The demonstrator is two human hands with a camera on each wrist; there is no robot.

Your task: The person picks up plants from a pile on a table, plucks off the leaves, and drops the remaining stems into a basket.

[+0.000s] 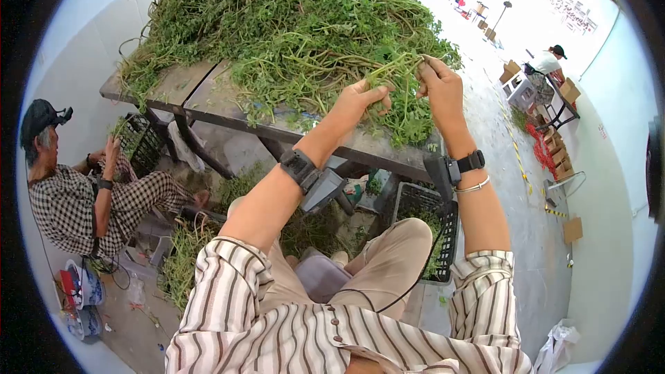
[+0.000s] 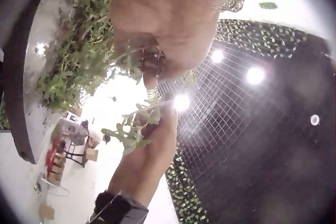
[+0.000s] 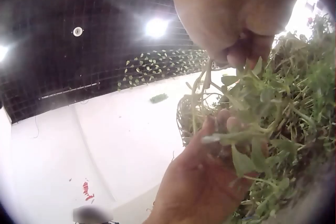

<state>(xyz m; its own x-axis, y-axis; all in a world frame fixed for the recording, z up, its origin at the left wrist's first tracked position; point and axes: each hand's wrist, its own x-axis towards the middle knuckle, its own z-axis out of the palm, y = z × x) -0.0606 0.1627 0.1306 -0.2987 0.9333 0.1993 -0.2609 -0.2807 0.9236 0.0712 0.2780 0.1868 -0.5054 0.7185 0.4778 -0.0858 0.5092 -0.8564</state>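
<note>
In the head view the left hand (image 1: 357, 105) grips green leafy stems (image 1: 395, 69) between thumb and curled fingers, above the table's front part. Just right of it, the right hand (image 1: 440, 90) pinches the upper end of those stems. The left wrist view shows the left hand (image 2: 163, 24) large at the top, a leafy sprig (image 2: 128, 132) hanging by the right hand (image 2: 152, 145). From the right wrist view, pale stems (image 3: 197, 95) run between the right hand (image 3: 231, 14) above and the left hand (image 3: 202, 182) below. Some fingertips are hidden by leaves.
A large heap of greens (image 1: 277, 21) covers much of the dark table (image 1: 228, 100). Black crates stand below, one at the right (image 1: 450, 235), one at the left (image 1: 142, 145). A person in checks (image 1: 66, 208) sits at the left; another (image 1: 547, 64) sits far right.
</note>
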